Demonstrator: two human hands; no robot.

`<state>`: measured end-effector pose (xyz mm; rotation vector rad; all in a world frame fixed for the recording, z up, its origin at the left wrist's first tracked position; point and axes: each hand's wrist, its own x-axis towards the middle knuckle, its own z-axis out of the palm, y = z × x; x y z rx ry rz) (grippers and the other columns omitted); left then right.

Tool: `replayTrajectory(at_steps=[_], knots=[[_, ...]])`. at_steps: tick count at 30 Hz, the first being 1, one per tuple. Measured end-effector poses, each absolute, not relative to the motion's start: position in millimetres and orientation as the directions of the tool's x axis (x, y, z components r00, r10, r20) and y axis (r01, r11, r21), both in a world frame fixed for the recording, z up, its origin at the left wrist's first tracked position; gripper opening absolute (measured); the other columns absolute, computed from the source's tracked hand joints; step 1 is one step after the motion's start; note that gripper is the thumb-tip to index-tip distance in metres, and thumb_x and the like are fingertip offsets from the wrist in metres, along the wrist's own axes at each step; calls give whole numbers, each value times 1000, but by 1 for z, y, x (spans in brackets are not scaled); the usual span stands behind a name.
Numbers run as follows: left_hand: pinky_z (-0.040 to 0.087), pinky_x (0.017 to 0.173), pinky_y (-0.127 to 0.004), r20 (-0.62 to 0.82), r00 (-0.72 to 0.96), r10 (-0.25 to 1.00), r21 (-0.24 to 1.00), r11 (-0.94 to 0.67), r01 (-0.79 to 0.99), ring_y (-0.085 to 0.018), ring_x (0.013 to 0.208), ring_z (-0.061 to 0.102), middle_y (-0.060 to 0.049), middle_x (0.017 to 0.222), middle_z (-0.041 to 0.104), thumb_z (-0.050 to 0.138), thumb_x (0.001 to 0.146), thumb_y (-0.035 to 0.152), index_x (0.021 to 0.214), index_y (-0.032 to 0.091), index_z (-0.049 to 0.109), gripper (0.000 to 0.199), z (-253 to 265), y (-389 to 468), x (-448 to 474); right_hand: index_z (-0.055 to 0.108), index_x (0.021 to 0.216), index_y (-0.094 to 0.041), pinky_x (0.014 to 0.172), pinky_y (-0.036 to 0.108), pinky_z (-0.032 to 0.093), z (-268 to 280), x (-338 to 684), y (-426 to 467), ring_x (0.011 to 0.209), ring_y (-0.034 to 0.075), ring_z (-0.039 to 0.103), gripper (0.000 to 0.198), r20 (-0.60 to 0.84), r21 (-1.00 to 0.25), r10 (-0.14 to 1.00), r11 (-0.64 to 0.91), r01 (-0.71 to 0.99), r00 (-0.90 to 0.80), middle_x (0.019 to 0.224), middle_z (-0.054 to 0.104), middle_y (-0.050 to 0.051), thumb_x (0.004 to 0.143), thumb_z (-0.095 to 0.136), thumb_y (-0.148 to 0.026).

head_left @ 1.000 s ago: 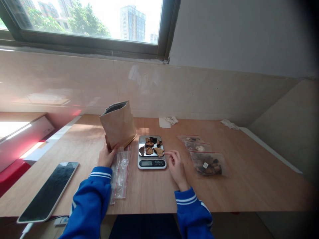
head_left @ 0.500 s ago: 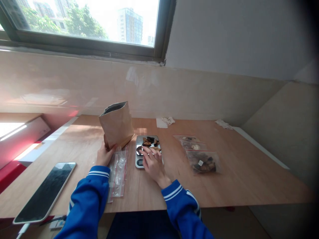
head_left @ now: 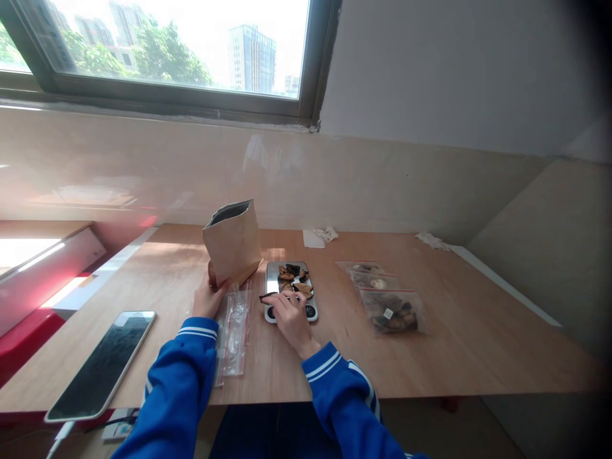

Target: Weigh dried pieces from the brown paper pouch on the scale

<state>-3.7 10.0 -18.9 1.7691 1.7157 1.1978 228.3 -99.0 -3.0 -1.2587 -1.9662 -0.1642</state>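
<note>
My left hand (head_left: 209, 294) grips the lower left of a brown kraft paper bag (head_left: 233, 245), which stands upright with its top open. My right hand (head_left: 289, 320) is closed in a pinch on a dark dried slice (head_left: 268, 298), held over the near left part of a small digital scale (head_left: 273, 271). Several brown and black dried pieces (head_left: 302, 291) lie on the scale's metal plate. Their exact kind I cannot tell. The right fingers partly cover the scale's buttons and display. Flat clear zip bags (head_left: 235, 338) with red seals lie just below the paper bag.
On the right lie several filled zip bags, the nearest a labelled bag of dark dried pieces (head_left: 394, 312). A phone (head_left: 102, 366) with a charging cable (head_left: 62, 433) rests at the left front edge. Crumpled tissue (head_left: 326, 234) lies by the wall.
My right hand has drawn back slightly toward me, and the dried slice in its fingers now sticks out left past the scale's edge. My left hand still holds the paper bag. The view has shifted slightly.
</note>
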Motion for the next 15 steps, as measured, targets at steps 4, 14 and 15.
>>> replayTrajectory(at_steps=[4, 14, 15], knots=[[52, 81, -38, 301, -117, 947, 789, -178, 587, -28, 95, 66, -10, 107, 68, 60, 73, 53, 133, 19, 46, 70, -19, 10, -4, 60, 108, -23, 89, 36, 41, -2, 232, -100, 98, 19, 58, 33, 700, -366, 695, 548, 753, -165, 99, 67, 4, 91, 35, -8], [51, 82, -40, 288, -117, 950, 793, -168, 586, -29, 98, 65, -11, 109, 68, 61, 74, 52, 135, 20, 43, 71, -18, 8, -4, 53, 99, -19, 82, 41, 40, -3, 281, -102, 84, 23, 50, 26, 735, -623, 505, 241, 744, 453, 88, 54, 8, 85, 33, -10], [51, 82, -40, 290, -116, 950, 792, -170, 587, -29, 98, 65, -11, 109, 68, 61, 74, 52, 135, 20, 43, 71, -18, 8, -4, 53, 96, -19, 83, 42, 38, -4, 290, -102, 85, 24, 50, 24, 710, -658, 471, 178, 732, 524, 88, 53, 9, 85, 33, -10]])
